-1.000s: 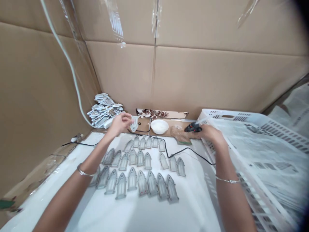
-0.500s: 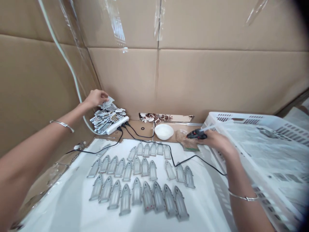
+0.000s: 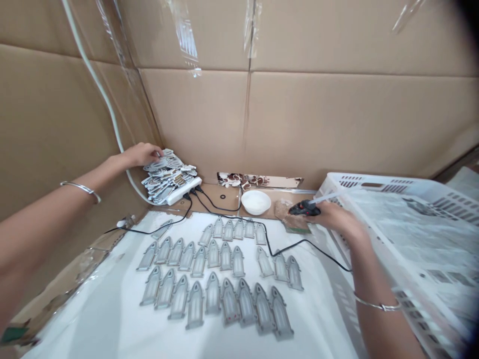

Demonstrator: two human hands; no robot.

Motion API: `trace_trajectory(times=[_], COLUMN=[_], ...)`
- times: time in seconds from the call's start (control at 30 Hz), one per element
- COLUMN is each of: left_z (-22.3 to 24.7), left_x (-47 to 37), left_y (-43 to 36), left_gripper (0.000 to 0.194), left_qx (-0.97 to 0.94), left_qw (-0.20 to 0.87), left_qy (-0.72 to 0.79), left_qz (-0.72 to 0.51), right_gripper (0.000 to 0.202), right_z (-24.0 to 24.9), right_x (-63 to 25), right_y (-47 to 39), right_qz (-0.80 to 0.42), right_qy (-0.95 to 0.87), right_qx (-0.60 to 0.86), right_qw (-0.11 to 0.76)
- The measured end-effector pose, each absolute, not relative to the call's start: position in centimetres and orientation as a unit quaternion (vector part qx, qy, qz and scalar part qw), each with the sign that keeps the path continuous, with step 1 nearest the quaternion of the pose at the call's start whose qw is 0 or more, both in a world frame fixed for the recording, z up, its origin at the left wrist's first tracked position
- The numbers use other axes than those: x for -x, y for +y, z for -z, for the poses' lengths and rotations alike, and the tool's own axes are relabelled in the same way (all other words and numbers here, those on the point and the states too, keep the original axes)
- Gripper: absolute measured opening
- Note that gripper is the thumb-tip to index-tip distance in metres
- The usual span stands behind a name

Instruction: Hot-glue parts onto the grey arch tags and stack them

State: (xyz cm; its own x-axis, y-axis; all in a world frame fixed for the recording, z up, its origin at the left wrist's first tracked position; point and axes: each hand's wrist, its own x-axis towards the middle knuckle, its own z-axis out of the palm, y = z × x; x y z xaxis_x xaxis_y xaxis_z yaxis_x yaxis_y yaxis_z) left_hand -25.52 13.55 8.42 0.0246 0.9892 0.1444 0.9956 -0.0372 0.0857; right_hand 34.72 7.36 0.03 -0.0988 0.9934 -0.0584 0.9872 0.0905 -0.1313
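Note:
At the far left, my left hand (image 3: 146, 153) has its fingertips closed on a flat grey-white piece (image 3: 154, 164) at the top of a heaped pile (image 3: 168, 180) of similar pieces. My right hand (image 3: 334, 217) grips a black hot glue gun (image 3: 305, 208) with red marks; a whitish glue stick (image 3: 325, 197) juts from its back. Its nozzle points left over a brownish, glue-crusted pad (image 3: 297, 227). Between the hands and nearer me, several grey, pointed, boat-shaped pieces (image 3: 213, 294) lie in rows on a white sheet (image 3: 123, 324).
A white bowl (image 3: 256, 202) stands at the back. Beside the pile lies a white power strip (image 3: 184, 192), its black cable (image 3: 286, 248) crossing the sheet. A white plastic crate (image 3: 374, 182) occupies the right. Cardboard walls (image 3: 318, 124) rise behind and at left.
My left hand has shifted slightly left and down at the pile. My right hand keeps the glue gun over the pad. The whole view has tilted a little.

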Motion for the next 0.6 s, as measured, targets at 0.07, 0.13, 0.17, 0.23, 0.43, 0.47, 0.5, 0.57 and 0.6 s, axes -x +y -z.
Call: trace_trajectory(times=[0.07, 0.13, 0.17, 0.23, 0.43, 0.47, 0.5, 0.57, 0.6], left_z=[-8.5, -8.5, -8.4, -8.3, -8.1, -8.2, -8.2, -8.3, -8.4], left_x=[25.7, 25.9, 25.9, 25.9, 25.2, 25.0, 24.9, 24.5, 24.2], left_y=[13.8, 13.9, 13.9, 13.7, 12.6, 12.4, 12.2, 11.9, 11.7], left_gripper=[0.02, 0.019, 0.02, 0.021, 0.021, 0.022, 0.023, 0.024, 0.025], left_qx=[0.721, 0.721, 0.72, 0.715, 0.692, 0.689, 0.688, 0.689, 0.69], left_qw=[0.018, 0.022, 0.027, 0.041, 0.092, 0.1, 0.106, 0.114, 0.117], left_qy=[-0.69, -0.691, -0.693, -0.698, -0.716, -0.717, -0.717, -0.715, -0.713], left_qz=[0.061, 0.043, 0.035, 0.021, -0.014, -0.018, -0.021, -0.027, -0.028], right_gripper=[0.024, 0.024, 0.024, 0.024, 0.023, 0.023, 0.023, 0.023, 0.023], right_z=[-0.2, -0.2, -0.1, 0.0, 0.0, 0.0, 0.0, 0.1, 0.2], right_x=[-34.5, -34.4, -34.4, -34.4, -34.5, -34.5, -34.5, -34.5, -34.5], right_y=[7.3, 7.3, 7.3, 7.3, 7.2, 7.2, 7.2, 7.2, 7.2], right_qz=[-0.073, -0.069, -0.069, -0.068, -0.061, -0.061, -0.061, -0.059, -0.057], right_qy=[-0.732, -0.731, -0.731, -0.734, -0.74, -0.741, -0.741, -0.74, -0.74], right_qx=[0.677, 0.679, 0.678, 0.676, 0.669, 0.668, 0.668, 0.67, 0.669], right_qw=[0.008, 0.004, 0.002, 0.002, 0.016, 0.017, 0.018, 0.019, 0.021])
